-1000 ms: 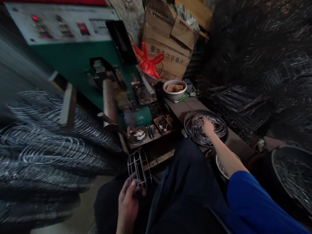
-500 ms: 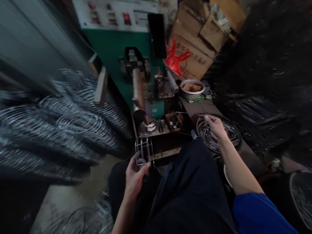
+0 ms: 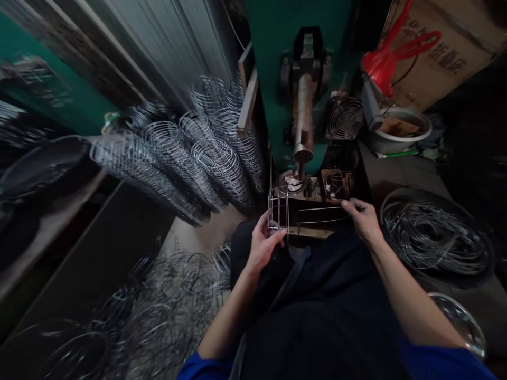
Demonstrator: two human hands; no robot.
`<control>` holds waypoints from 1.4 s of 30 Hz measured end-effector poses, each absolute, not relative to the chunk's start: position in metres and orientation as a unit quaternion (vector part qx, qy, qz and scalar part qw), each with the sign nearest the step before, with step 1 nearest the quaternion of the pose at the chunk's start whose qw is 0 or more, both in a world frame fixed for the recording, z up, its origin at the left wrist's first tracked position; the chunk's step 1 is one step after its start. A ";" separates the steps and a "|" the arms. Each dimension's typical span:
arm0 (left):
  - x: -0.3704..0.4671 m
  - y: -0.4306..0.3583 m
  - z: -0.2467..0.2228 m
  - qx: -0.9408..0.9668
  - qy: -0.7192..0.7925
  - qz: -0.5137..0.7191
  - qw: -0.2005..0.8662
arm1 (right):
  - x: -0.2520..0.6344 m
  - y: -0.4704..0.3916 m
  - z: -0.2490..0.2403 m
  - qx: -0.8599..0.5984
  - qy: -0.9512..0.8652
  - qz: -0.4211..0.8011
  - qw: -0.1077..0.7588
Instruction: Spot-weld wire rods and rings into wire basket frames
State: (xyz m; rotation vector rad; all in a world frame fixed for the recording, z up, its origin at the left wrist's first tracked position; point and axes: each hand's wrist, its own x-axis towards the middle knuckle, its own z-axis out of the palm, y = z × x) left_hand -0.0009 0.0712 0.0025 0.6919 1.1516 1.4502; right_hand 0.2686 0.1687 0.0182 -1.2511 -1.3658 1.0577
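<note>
My left hand (image 3: 262, 244) is closed around the lower end of a small wire rack (image 3: 279, 207), whose bars stand up above my fingers and thumb. My right hand (image 3: 365, 220) pinches a thin metal wire (image 3: 320, 209) between thumb and fingertips. That wire points left toward the rack but stays apart from it. A second thin wire (image 3: 321, 220) runs just below; whether the two are joined cannot be made out. Straight ahead, the cylindrical arm (image 3: 304, 119) of a green machine (image 3: 269, 31) reaches down over a round dish (image 3: 285, 186) with white material in it.
Tall stacks of wire rings (image 3: 222, 163) stand at left, and loose wire pieces (image 3: 174, 301) cover the floor. On the right are a coil of wires (image 3: 431, 237), a grey basin (image 3: 422, 132), a small fan (image 3: 344, 119) and a red plastic bag (image 3: 380, 68).
The view has swung left, bringing more wire stacks into sight. My right hand with the wire has come from over the wire coil closer to the left hand. My left hand still holds the rack.
</note>
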 end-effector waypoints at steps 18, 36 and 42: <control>0.007 0.101 0.004 0.310 0.479 0.615 0.544 | 0.258 0.198 0.000 -0.466 -0.573 0.435 0.515; 0.013 0.126 0.008 0.290 0.493 0.612 0.546 | 0.251 0.224 -0.013 -0.462 -0.578 0.433 0.515; 0.016 0.137 0.010 0.288 0.493 0.615 0.544 | 0.252 0.241 -0.021 -0.465 -0.578 0.425 0.519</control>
